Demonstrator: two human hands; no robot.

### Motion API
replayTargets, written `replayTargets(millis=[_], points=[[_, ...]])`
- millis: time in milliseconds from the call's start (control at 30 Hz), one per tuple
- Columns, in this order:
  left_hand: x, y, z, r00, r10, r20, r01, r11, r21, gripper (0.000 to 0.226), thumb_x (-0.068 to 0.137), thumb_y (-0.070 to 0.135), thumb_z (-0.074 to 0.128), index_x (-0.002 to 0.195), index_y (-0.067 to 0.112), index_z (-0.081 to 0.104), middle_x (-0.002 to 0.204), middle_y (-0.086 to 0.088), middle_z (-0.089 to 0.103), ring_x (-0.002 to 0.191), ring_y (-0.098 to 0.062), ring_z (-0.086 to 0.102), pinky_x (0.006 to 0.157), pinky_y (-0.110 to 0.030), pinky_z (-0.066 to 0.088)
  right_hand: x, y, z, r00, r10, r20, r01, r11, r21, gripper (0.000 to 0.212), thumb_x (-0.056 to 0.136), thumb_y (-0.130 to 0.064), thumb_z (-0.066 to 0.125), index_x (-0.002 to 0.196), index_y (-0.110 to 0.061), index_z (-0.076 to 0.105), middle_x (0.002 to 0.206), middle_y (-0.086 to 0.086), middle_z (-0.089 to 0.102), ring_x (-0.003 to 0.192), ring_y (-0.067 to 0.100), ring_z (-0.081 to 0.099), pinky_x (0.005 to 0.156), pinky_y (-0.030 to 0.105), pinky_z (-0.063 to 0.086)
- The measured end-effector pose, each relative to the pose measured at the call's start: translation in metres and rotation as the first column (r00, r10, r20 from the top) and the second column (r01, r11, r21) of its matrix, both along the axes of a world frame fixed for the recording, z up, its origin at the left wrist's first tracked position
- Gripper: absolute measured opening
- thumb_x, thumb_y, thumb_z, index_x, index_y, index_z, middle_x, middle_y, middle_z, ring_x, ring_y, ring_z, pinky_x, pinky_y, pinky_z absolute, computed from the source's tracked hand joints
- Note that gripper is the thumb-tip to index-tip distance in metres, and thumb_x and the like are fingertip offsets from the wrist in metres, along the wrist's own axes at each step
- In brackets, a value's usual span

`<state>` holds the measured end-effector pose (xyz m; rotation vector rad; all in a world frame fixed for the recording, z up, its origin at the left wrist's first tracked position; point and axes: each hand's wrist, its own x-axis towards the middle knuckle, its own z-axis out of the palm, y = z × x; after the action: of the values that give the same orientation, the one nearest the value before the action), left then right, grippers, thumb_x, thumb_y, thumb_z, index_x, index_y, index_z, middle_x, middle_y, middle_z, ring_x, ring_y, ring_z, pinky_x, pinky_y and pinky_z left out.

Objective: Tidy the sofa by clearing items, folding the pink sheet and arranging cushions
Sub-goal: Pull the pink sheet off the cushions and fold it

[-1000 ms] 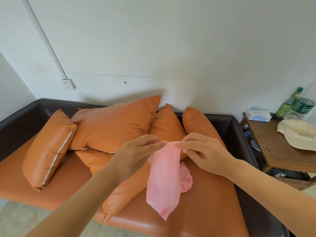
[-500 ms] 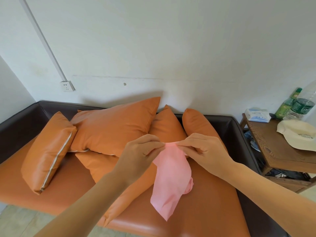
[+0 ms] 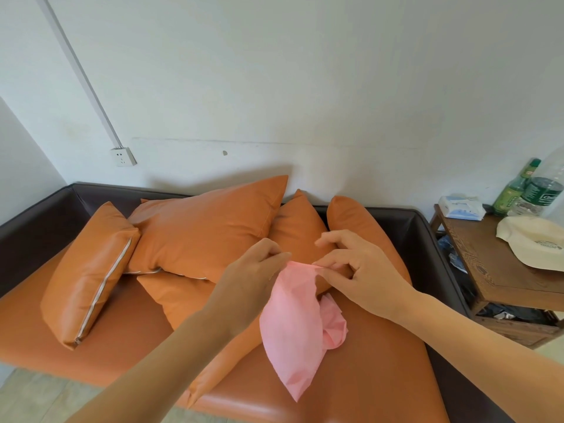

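- To fold well, the person should find two true corners of the pink sheet [image 3: 294, 325], draw the top edge taut between both hands, and let the bunched part shake out before laying one half over the other.
- The sheet hangs in the air above the front of the sofa [image 3: 366, 377] seat, its lower tip dangling just over the seat's front edge.
- The left hand [image 3: 250, 282] pinches the sheet's top edge with curled fingertips.
- The right hand [image 3: 357, 270] pinches the same edge just beside it between thumb and forefinger, other fingers loosely spread above.
- Orange cushions [image 3: 201, 227] lie heaped behind the sheet, not yet arranged.
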<state>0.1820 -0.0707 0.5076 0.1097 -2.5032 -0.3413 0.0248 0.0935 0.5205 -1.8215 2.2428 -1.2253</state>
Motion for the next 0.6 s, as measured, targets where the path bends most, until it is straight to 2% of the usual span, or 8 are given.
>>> replayTargets(millis=[33,100,167,267,333,400,500,600], points=[[-0.001,0.001,0.000,1.000,0.014,0.014,-0.014,1.000,0.006,0.019,0.087,0.003,0.060,0.102,0.010,0.071,0.095,-0.002,0.058,0.071,-0.020,0.059,0.050,-0.039,0.052,0.000,-0.001,0.000,1.000,-0.005,0.013,0.004,1.000,0.019,0.010,0.086,-0.017,0.070,0.094,-0.019,0.076,0.119,-0.013,0.057,0.107,-0.008,0.051,0.089,0.005,0.037],[-0.002,0.003,0.002,0.999,0.037,0.010,-0.038,0.999,0.033,0.017,0.091,0.013,0.054,0.097,0.013,0.071,0.094,0.001,0.058,0.073,-0.017,0.058,0.052,-0.038,0.051,0.000,-0.004,0.001,0.993,-0.010,0.118,0.002,0.998,0.063,0.013,0.087,-0.012,0.068,0.097,-0.017,0.075,0.115,-0.015,0.061,0.105,-0.007,0.055,0.089,0.007,0.042],[-0.001,0.002,0.004,0.999,0.047,-0.011,-0.047,0.997,0.060,0.027,0.093,0.024,0.046,0.095,0.015,0.071,0.100,0.002,0.061,0.085,-0.016,0.060,0.063,-0.037,0.053,0.001,-0.004,0.005,0.972,-0.022,0.234,-0.006,0.993,0.119,0.017,0.089,-0.009,0.064,0.101,-0.017,0.074,0.101,-0.016,0.067,0.096,-0.009,0.059,0.084,0.007,0.045],[0.000,0.001,0.008,0.999,0.041,-0.002,-0.041,0.999,0.002,0.026,0.093,0.024,0.046,0.093,0.015,0.071,0.105,-0.001,0.069,0.097,-0.021,0.064,0.080,-0.034,0.048,0.002,-0.003,0.007,0.967,-0.022,0.253,-0.020,0.987,0.162,0.017,0.093,-0.010,0.059,0.101,-0.020,0.071,0.091,-0.019,0.067,0.092,-0.007,0.060,0.080,0.007,0.045],[0.001,0.001,0.008,0.999,0.038,0.014,-0.038,0.999,0.002,0.027,0.093,0.021,0.044,0.091,0.015,0.070,0.084,0.003,0.071,0.077,-0.019,0.066,0.074,-0.034,0.046,0.003,-0.003,0.007,0.973,-0.003,0.232,-0.042,0.981,0.191,0.020,0.096,-0.011,0.054,0.107,-0.020,0.068,0.095,-0.021,0.064,0.095,-0.008,0.057,0.080,0.005,0.042],[0.001,0.002,0.007,0.999,0.025,0.030,-0.027,0.998,0.052,0.028,0.093,0.021,0.042,0.094,0.014,0.070,0.076,0.004,0.069,0.066,-0.019,0.063,0.064,-0.038,0.049,0.005,-0.003,0.006,0.977,0.028,0.213,-0.078,0.971,0.228,0.026,0.099,-0.009,0.047,0.115,-0.019,0.064,0.100,-0.021,0.061,0.099,-0.008,0.054,0.082,0.004,0.040],[0.003,0.001,0.008,1.000,-0.024,0.017,0.022,0.994,0.109,0.026,0.093,0.021,0.046,0.099,0.013,0.071,0.085,0.005,0.070,0.072,-0.014,0.066,0.058,-0.033,0.054,0.008,-0.002,0.006,0.975,0.071,0.211,-0.128,0.954,0.270,0.025,0.102,-0.018,0.042,0.112,-0.017,0.064,0.094,-0.008,0.060,0.091,0.004,0.055,0.080,0.015,0.043],[0.005,0.001,0.011,0.998,-0.064,-0.013,0.065,0.990,0.123,0.025,0.092,0.020,0.049,0.100,0.012,0.072,0.089,0.006,0.071,0.078,-0.009,0.067,0.063,-0.030,0.054,0.008,-0.002,0.009,0.962,0.073,0.263,-0.139,0.960,0.241,0.046,0.100,-0.039,0.036,0.094,-0.001,0.061,0.077,0.003,0.047,0.074,0.017,0.047,0.070,0.028,0.040]])
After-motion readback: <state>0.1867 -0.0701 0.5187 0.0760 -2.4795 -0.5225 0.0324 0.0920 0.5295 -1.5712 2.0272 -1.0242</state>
